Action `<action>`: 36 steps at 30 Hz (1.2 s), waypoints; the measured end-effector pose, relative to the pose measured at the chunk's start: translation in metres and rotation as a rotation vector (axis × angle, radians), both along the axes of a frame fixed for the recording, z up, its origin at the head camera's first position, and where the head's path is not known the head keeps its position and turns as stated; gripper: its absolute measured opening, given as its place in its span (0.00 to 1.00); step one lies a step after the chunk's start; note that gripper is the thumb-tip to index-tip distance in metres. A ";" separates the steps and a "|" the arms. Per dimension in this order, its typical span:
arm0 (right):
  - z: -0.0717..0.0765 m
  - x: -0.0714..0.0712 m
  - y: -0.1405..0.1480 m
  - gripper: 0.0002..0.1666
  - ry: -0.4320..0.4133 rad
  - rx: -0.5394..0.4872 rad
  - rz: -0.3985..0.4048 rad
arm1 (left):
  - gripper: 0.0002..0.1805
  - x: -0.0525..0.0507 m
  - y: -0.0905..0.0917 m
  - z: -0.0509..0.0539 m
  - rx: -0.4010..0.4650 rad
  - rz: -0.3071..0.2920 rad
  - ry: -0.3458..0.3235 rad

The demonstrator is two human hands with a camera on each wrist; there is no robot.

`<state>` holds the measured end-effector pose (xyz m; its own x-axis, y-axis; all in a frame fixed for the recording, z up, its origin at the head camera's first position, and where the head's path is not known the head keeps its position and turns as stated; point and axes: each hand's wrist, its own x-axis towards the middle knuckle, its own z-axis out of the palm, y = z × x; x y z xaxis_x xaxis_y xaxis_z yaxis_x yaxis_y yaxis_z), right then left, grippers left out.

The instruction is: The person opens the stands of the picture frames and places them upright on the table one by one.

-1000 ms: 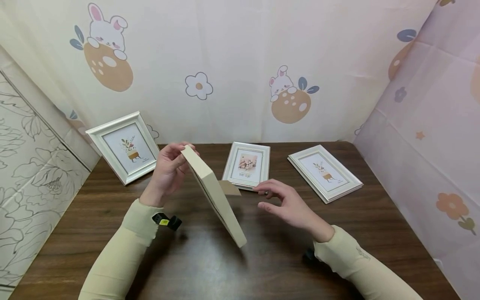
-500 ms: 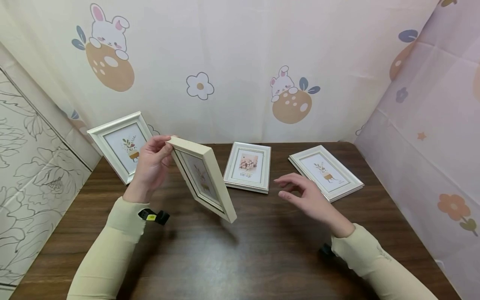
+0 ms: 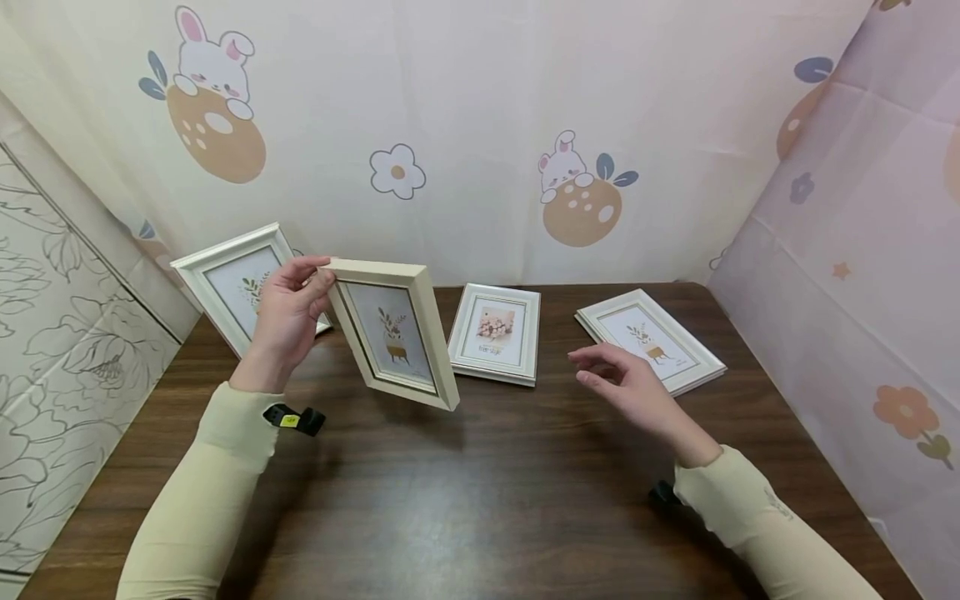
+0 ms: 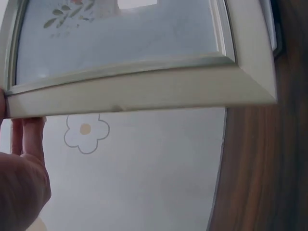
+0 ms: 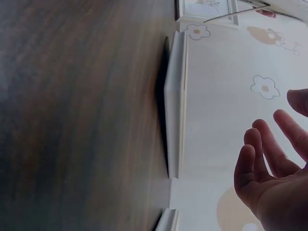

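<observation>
My left hand (image 3: 288,321) pinches a cream picture frame (image 3: 437,342) by its upper left corner, thumb on the front. The frame is held tilted above the table, with its plant-in-a-pot picture facing me. In the left wrist view, the frame's border (image 4: 144,91) fills the top, and part of the left hand (image 4: 21,185) shows at the lower left. My right hand (image 3: 630,387) hovers over the table with loosely bent fingers and holds nothing. It is nearest to a white picture frame (image 3: 637,337) lying at the right, whose front edge it partly covers.
Another white frame (image 3: 217,292) stands tilted at the back left, partly behind my left hand. A smaller white frame (image 3: 495,333) with a flower picture lies at the middle back. The brown wooden table (image 3: 480,517) meets a printed curtain (image 3: 480,125) behind.
My left hand has moved left and up, turning the picture frame from edge-on until its picture faces me. My right hand has drawn away to the right.
</observation>
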<state>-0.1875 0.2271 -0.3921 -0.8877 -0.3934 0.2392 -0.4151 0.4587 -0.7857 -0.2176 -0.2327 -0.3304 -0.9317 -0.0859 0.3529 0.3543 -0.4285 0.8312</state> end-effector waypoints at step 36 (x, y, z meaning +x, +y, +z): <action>-0.015 0.012 -0.003 0.10 -0.010 0.102 0.064 | 0.14 -0.076 -0.011 0.004 -0.338 0.366 -0.212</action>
